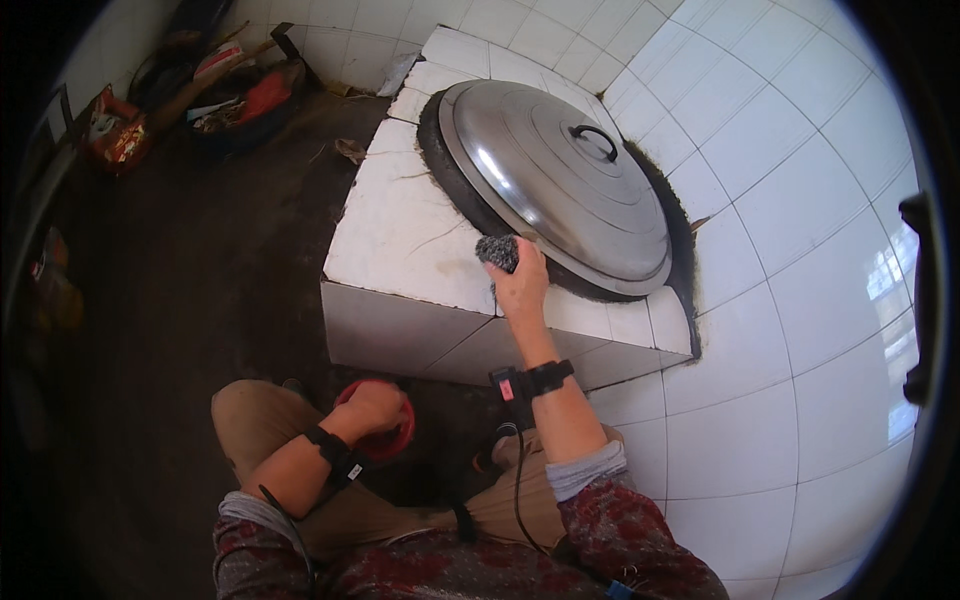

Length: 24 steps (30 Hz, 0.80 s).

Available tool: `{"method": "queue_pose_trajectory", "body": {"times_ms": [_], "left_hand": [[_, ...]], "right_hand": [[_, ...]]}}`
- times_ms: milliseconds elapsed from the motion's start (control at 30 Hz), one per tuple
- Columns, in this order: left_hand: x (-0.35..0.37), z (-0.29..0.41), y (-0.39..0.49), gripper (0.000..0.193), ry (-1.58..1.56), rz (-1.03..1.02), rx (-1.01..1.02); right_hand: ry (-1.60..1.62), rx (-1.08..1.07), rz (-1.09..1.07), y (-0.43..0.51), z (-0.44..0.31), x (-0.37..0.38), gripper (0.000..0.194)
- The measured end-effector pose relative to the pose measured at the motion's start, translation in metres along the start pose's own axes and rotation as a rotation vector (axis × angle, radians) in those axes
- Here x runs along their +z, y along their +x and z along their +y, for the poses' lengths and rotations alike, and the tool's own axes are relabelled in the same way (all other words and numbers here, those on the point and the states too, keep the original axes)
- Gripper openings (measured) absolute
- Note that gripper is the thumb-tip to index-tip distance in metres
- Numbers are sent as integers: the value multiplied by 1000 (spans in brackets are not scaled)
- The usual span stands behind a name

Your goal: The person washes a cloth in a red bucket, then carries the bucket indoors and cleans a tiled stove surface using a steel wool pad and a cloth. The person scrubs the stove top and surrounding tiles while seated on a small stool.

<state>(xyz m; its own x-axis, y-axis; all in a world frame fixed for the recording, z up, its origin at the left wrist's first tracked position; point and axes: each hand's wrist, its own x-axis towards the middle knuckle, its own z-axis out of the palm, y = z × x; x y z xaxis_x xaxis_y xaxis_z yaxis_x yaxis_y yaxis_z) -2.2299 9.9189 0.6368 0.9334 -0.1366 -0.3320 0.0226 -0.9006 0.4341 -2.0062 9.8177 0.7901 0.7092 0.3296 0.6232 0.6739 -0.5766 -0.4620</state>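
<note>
My right hand point(523, 281) grips a grey steel wool scrubber point(498, 253) above the white-tiled top of a built-in stove point(397, 247). Close by is the rim of a large, round metal lid point(555, 180) with a dark arched handle point(596, 141). The lid sits over a dark ring set into the stove top. Low between my knees, my left hand point(375, 407) is closed at a red bowl point(394, 446), its fingers partly hidden inside the rim. The bowl's contents cannot be made out.
White wall tiles point(735, 300) rise along the stove's right and back. On the dark floor point(187, 300) at the far left stand a dark basin point(247, 124) with scraps and a red bag point(116, 135). The stove's front edge point(412, 330) faces my knees.
</note>
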Motion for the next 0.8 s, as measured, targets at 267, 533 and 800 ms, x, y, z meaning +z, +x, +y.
{"method": "queue_pose_trajectory", "body": {"times_ms": [267,533,800], "left_hand": [[7,-3,1,40,71,29,59],[13,-8,-1,40,56,25,30],[5,1,-8,23,87,114,49]], "right_hand": [[144,-346,-217,-14,-18,17,24],[106,-359,-230,-13,-27,16,29],[-31,-290,-190,3,-33,25,31]]}}
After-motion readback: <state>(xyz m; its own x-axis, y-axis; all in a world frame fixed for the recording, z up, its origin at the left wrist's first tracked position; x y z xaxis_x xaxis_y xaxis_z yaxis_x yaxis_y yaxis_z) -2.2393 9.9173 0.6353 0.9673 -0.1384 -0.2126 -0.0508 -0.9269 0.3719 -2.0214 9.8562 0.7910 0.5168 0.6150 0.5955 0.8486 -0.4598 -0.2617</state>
